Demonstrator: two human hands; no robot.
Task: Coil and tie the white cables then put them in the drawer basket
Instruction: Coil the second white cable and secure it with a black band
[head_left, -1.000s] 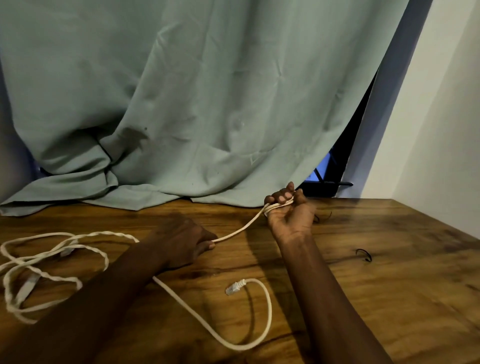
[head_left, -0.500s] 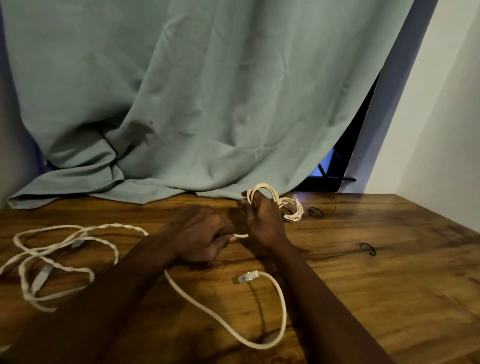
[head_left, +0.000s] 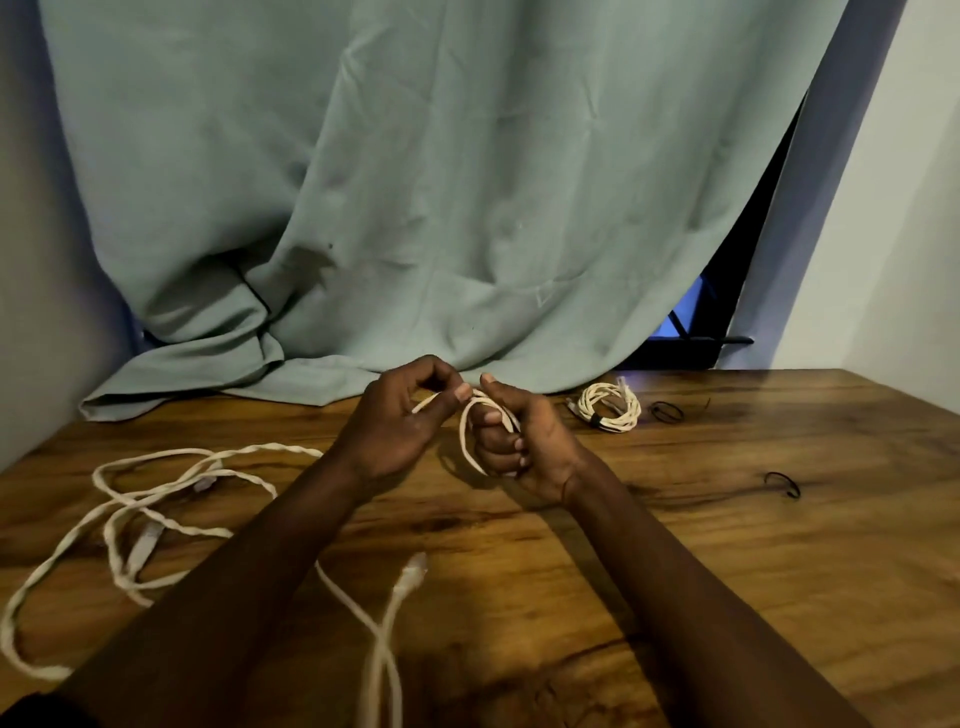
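Note:
A long white cable (head_left: 384, 634) runs over the wooden table (head_left: 727, 571), and its clear plug end (head_left: 413, 569) lies near the front. My right hand (head_left: 524, 441) is closed around a small loop of this cable. Close beside it, my left hand (head_left: 400, 421) pinches the same cable between thumb and fingers. Another white cable (head_left: 156, 499) lies loose and tangled at the left. A coiled, tied white cable (head_left: 610, 408) rests behind my right hand. No drawer basket is in view.
Two black ties lie on the table, one (head_left: 667, 411) next to the tied coil and one (head_left: 782, 484) further right. A green curtain (head_left: 415, 208) hangs down onto the table's back edge. A white wall (head_left: 893, 234) stands at the right.
Both hands have come together and lifted off the table. The right hand turned palm inward with a loop of cable around its fingers. The left hand moved up and took the cable near it.

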